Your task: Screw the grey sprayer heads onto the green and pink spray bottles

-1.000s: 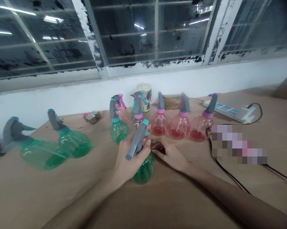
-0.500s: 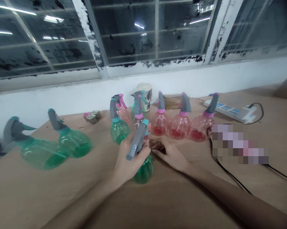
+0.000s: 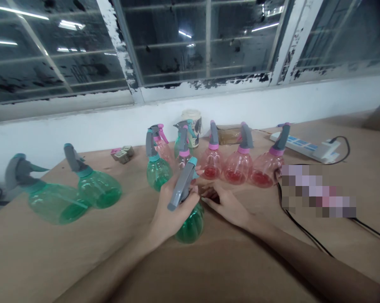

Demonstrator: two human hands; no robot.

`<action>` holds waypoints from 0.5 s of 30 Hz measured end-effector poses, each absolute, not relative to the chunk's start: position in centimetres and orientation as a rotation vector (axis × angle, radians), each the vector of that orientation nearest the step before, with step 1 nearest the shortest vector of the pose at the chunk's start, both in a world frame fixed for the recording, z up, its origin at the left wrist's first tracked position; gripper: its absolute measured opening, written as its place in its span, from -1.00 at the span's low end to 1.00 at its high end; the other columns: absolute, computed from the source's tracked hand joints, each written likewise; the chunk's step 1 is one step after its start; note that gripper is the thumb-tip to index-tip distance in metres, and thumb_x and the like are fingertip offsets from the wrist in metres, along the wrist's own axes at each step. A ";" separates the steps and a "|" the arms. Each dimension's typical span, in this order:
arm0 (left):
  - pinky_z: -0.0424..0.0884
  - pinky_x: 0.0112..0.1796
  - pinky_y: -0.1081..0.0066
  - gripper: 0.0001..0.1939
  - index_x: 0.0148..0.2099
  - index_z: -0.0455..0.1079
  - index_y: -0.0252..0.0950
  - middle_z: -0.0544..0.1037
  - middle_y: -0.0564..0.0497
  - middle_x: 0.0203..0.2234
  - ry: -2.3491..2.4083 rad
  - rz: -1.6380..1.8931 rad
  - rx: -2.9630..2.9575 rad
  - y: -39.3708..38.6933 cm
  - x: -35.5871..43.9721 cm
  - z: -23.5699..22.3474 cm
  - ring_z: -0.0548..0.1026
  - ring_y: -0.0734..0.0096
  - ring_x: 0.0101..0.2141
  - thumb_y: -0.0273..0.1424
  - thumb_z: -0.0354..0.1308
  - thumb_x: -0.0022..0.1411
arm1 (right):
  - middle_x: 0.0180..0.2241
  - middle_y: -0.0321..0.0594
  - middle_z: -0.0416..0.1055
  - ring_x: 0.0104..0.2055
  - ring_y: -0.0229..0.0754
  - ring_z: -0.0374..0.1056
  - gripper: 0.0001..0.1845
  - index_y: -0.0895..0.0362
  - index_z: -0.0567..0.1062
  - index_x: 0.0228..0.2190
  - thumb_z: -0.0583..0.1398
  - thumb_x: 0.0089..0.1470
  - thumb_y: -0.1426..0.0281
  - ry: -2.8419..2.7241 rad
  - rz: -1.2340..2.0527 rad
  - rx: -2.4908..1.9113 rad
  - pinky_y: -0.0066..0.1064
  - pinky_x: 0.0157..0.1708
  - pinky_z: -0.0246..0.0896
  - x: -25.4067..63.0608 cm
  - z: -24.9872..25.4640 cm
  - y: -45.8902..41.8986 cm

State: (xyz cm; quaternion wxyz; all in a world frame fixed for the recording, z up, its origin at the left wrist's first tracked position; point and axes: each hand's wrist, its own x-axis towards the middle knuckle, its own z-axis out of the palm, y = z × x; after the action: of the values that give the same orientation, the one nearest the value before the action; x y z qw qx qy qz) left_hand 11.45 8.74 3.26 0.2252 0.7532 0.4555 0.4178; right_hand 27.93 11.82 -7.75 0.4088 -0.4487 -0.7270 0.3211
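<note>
My left hand point(image 3: 165, 213) is closed around the neck of a green spray bottle point(image 3: 190, 227), under its grey spray head with a teal nozzle. The bottle stands on the table in front of me. Just right of it is my right hand point(image 3: 229, 204), low over the tabletop with its fingers curled in towards the bottle. What those fingers hold, if anything, is hidden. Behind the hands stand another green spray bottle point(image 3: 158, 173) and several pink ones, among them a pink spray bottle point(image 3: 211, 164) with red liquid at the bottom.
Two green spray bottles, a leaning one point(image 3: 99, 189) and a tilted one point(image 3: 55, 204), are at the left. A paper cup point(image 3: 194, 126) and small blocks point(image 3: 122, 154) sit near the wall. At right are a power strip point(image 3: 306, 147), a black cable point(image 3: 303, 229) and a blurred-out patch.
A fingertip of my left hand now shows a little further past the spray head's far side. Both hands otherwise keep their places, and the bottles stand as before.
</note>
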 end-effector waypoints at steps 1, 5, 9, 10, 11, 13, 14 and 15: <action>0.37 -0.42 0.44 -0.78 -0.20 0.32 -0.18 0.47 0.11 -0.48 1.251 1.155 2.073 8.7 11.5 3.4 0.44 0.43 -0.50 -0.48 0.01 0.05 | -0.31 -0.20 0.45 -0.27 -0.21 0.39 -0.82 0.11 0.33 -0.24 0.13 0.04 0.44 -1.832 0.809 -1.136 -0.27 -0.20 0.30 27.9 -7.8 11.8; 0.38 -0.40 0.43 -0.89 -0.29 0.31 -0.19 0.45 0.11 -0.52 1.266 1.149 2.074 8.7 11.6 3.7 0.44 0.43 -0.50 -0.43 0.03 0.08 | -0.31 -0.21 0.45 -0.27 -0.22 0.39 -0.80 0.11 0.33 -0.22 0.13 0.04 0.45 -1.830 0.812 -1.133 -0.30 -0.20 0.30 27.9 -7.8 11.8; 0.37 -0.45 0.45 -0.91 -0.29 0.30 -0.20 0.44 0.11 -0.57 1.282 1.129 2.109 8.7 11.6 3.7 0.42 0.44 -0.53 -0.41 0.05 0.08 | -0.30 -0.20 0.45 -0.27 -0.21 0.39 -0.80 0.11 0.33 -0.22 0.13 0.04 0.44 -1.831 0.805 -1.131 -0.29 -0.21 0.30 27.9 -7.7 11.7; 0.36 -0.47 0.45 -0.93 -0.31 0.30 -0.20 0.43 0.12 -0.59 1.284 1.121 2.127 8.7 11.5 3.7 0.41 0.46 -0.56 -0.40 0.06 0.08 | -0.30 -0.20 0.45 -0.27 -0.21 0.39 -0.80 0.11 0.34 -0.22 0.13 0.05 0.44 -1.834 0.804 -1.127 -0.28 -0.21 0.30 27.9 -7.7 11.7; 0.35 -0.50 0.46 -0.95 -0.33 0.29 -0.20 0.41 0.13 -0.61 1.287 1.113 2.142 8.7 11.5 3.7 0.39 0.48 -0.59 -0.39 0.06 0.08 | -0.30 -0.19 0.45 -0.27 -0.21 0.39 -0.80 0.11 0.34 -0.22 0.13 0.05 0.43 -1.835 0.804 -1.122 -0.28 -0.21 0.30 27.9 -7.7 11.7; 0.32 -0.55 0.48 -0.95 -0.37 0.28 -0.21 0.34 0.17 -0.67 1.296 1.106 2.150 8.6 11.4 3.9 0.34 0.52 -0.65 -0.37 0.07 0.08 | -0.29 -0.19 0.45 -0.27 -0.21 0.39 -0.80 0.11 0.35 -0.22 0.13 0.05 0.43 -1.834 0.809 -1.114 -0.27 -0.19 0.30 27.9 -7.6 11.7; 0.30 -0.58 0.49 -0.94 -0.38 0.27 -0.22 0.31 0.18 -0.69 1.295 1.104 2.147 8.5 11.4 3.9 0.31 0.53 -0.67 -0.36 0.08 0.08 | -0.30 -0.19 0.44 -0.27 -0.21 0.39 -0.80 0.11 0.35 -0.22 0.13 0.05 0.43 -1.833 0.812 -1.114 -0.27 -0.19 0.30 27.9 -7.6 11.7; 0.29 -0.59 0.49 -0.92 -0.39 0.26 -0.22 0.29 0.19 -0.71 1.290 1.098 2.142 8.5 11.3 4.0 0.29 0.54 -0.69 -0.34 0.08 0.08 | -0.30 -0.19 0.44 -0.27 -0.21 0.39 -0.80 0.11 0.34 -0.22 0.13 0.05 0.43 -1.833 0.813 -1.116 -0.27 -0.19 0.30 27.9 -7.6 11.7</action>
State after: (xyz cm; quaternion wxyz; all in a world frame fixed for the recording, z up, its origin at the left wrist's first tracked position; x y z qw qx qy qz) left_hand 11.34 8.54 3.98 0.2036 0.7679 0.4625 0.3936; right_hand 27.88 11.73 -7.64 0.4110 -0.4432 -0.7281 0.3232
